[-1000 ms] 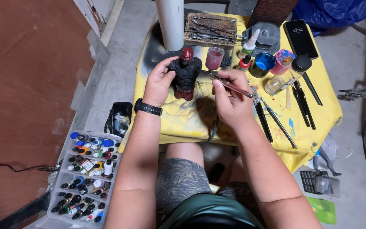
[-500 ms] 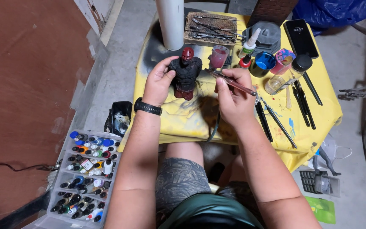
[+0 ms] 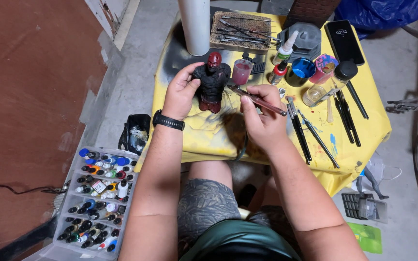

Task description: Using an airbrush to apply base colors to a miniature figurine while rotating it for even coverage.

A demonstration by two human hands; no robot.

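While the left hand (image 3: 181, 92) grips the upright dark, red-headed figurine bust (image 3: 212, 82) on the yellow-covered table (image 3: 359, 140), the right hand (image 3: 262, 118) pinches a slim reddish airbrush (image 3: 256, 99), its long axis slanting far-left toward the bust.

Left hand (image 3: 182, 92): raised above the lap, fingers curled forward, thumb up, closed in a grip.
Right hand (image 3: 262, 113): fingers pinched together in a pen-like hold.
Forearms: bare, both reaching forward, angled inward.
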